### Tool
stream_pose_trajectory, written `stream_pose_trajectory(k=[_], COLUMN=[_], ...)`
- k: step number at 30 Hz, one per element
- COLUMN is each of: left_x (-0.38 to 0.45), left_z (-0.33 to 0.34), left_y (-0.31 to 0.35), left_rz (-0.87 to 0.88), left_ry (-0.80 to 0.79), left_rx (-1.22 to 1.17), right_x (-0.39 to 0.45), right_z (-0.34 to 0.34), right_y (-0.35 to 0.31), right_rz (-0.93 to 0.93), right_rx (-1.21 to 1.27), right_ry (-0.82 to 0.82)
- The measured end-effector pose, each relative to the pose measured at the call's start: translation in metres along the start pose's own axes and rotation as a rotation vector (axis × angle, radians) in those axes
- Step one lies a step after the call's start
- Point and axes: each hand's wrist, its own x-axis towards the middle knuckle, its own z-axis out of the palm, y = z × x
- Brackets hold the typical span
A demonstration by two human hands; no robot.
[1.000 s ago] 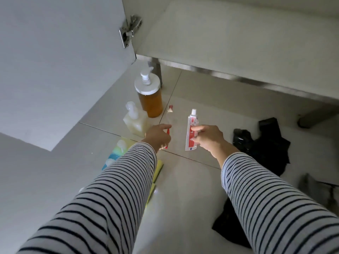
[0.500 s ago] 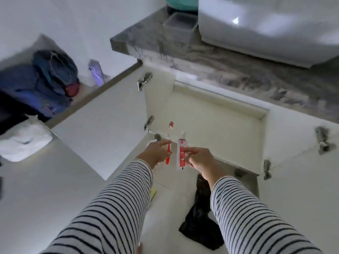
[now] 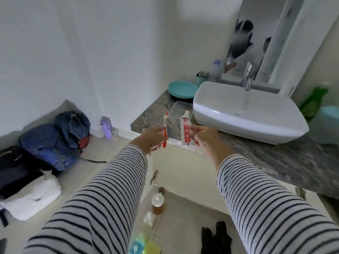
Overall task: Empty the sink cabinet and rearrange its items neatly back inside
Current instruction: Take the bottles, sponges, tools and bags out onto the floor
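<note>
A red toothbrush (image 3: 165, 133) is pinched upright in the left hand (image 3: 153, 139) and a toothpaste tube (image 3: 185, 130) is gripped upright in the right hand (image 3: 205, 137), both held up at the edge of the grey tabletop (image 3: 275, 158), just in front of a clear box (image 3: 178, 109) beside the sink (image 3: 247, 114). The emptying step appears to be under way, since bottles (image 3: 157, 203) are seen on the floor (image 3: 176, 230) by the open cabinet below. Next, both items probably need to be lowered and released, perhaps into the box, without being tipped over.

The basin (image 3: 247, 114) sits on the counter (image 3: 275, 158), a clear tub (image 3: 180, 107) and stacked plates (image 3: 182, 89) to its left (bags (image 3: 53, 143) on the floor (image 3: 88, 173) farther left); bottles (image 3: 157, 205) stand below.
</note>
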Motion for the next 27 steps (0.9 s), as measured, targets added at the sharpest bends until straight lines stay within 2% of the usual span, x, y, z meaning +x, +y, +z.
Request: stream_pose_trajectory(k=[6,15,20,24,27], left_x=[0.069,0.167,0.214,0.24,0.248], left_z=[-0.019,-0.007,0.004,0.008,0.009], left_y=[0.05,0.065,0.066,0.063,0.059], left_rz=[0.039,-0.056,-0.103,-0.113,-0.1], left_ry=[-0.137,-0.145,-0.142,-0.067,-0.057], left_rx=[0.026,-0.006,0.079,0.094,0.102], right_x=[0.067,0.174,0.221,0.242,0.254], right_z=[0.027,0.046,0.053,0.058,0.06], right_y=[-0.043,-0.022,-0.015,-0.014,-0.017], right_rz=[0.018,0.106,0.148,0.181,0.206], right_rx=[0.118,0.081,0.0,-0.001,-0.013], right_ry=[0.137,0.217,0.197,0.197,0.106])
